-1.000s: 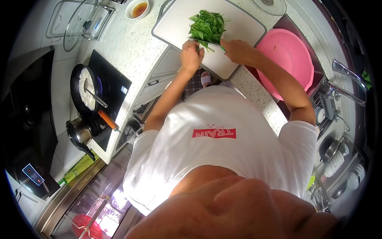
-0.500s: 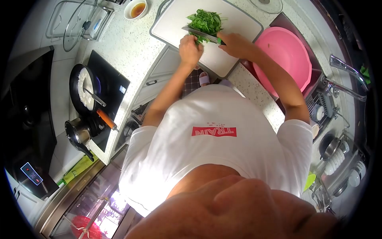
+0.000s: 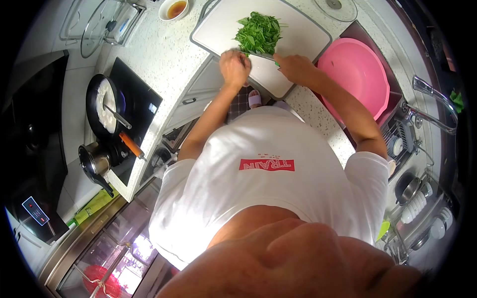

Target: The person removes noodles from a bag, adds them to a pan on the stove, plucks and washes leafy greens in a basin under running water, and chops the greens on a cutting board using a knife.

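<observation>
Chopped green leaves (image 3: pixel 258 34) lie in a pile on a white cutting board (image 3: pixel 213 30) with a grey rim. My right hand (image 3: pixel 297 68) is closed round the green handle of a knife (image 3: pixel 262 55), whose blade lies along the near edge of the pile. To the left of the blade, my left hand (image 3: pixel 235 67) has its fingers curled at the pile's near left corner; whatever it may hold is hidden.
Right of the board a pink basin (image 3: pixel 355 74) sits in the sink by a faucet (image 3: pixel 435 102). A bowl of brown liquid (image 3: pixel 176 9) and a glass lid (image 3: pixel 343 6) flank the board. Left are a pan (image 3: pixel 92 107) with white food and a pot (image 3: pixel 97 159).
The knife blade, seen across the leaves half a second ago, is now at their near edge with its face turned less to view. My left hand has shifted slightly.
</observation>
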{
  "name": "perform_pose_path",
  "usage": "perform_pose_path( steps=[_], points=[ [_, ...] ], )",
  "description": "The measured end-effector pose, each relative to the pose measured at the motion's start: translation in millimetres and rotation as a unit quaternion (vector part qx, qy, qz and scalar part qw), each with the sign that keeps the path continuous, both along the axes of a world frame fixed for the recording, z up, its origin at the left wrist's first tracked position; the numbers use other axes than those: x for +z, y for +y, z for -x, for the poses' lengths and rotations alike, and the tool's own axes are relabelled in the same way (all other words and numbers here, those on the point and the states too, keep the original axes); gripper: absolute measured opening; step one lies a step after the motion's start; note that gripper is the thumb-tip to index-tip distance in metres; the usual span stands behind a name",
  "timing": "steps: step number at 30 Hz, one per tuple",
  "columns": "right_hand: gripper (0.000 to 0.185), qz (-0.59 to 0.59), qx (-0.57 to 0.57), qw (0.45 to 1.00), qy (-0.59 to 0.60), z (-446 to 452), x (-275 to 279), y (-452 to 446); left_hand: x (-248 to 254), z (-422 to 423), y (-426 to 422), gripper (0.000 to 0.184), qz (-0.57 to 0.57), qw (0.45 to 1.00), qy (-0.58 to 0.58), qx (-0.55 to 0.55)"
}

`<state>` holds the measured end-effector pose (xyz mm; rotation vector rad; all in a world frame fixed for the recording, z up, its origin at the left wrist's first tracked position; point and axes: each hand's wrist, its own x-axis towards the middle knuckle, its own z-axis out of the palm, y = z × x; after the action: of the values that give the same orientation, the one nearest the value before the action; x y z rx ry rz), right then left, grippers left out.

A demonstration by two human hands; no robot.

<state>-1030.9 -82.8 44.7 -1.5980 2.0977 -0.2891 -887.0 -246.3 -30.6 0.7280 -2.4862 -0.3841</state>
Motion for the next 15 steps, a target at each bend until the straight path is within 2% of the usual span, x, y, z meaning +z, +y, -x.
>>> perform_pose_path(
  steps=[3, 5, 7, 9, 10, 13, 14, 15],
  points=[
    [0.022, 0.027, -0.013, 0.999, -0.012, -7.1, -15.8, -10.6, -6.1, 1.4, -2.4, 0.006, 0.002, 0.999, 0.040, -0.017],
    [0.024, 0.051, -0.025, 0.998, -0.032, -4.3, -22.1, -12.6, -2.9, 0.0, -3.4, 0.005, -0.005, 0.999, 0.015, -0.032],
    [0.027, 0.063, -0.038, 0.995, -0.065, 1.7, -23.6, -13.4, 1.6, -1.5, -7.1, 0.012, -0.020, 0.999, 0.016, -0.040],
    [0.030, 0.145, -0.076, 0.980, -0.112, 16.7, -19.4, 5.0, 0.8, -1.9, -12.5, 0.022, -0.048, 0.997, 0.044, -0.037],
    [0.033, 0.182, -0.092, 0.969, -0.136, 21.5, -16.9, 14.8, 0.3, 1.0, -14.4, 0.063, -0.054, 0.996, 0.040, -0.062],
    [0.036, 0.001, -0.302, 0.915, -0.269, 36.1, 40.0, 29.2, 8.8, 22.4, -5.6, 0.105, -0.046, 0.996, 0.024, -0.070],
    [0.036, 0.017, -0.308, 0.929, -0.206, 44.7, 29.1, 30.2, -5.7, 34.2, -10.7, 0.128, -0.056, 0.996, -0.004, -0.063],
    [0.036, 0.034, -0.315, 0.938, -0.142, 55.6, 5.2, 30.1, -4.4, 44.3, -7.6, 0.127, -0.062, 0.997, -0.008, -0.049]
  ],
)
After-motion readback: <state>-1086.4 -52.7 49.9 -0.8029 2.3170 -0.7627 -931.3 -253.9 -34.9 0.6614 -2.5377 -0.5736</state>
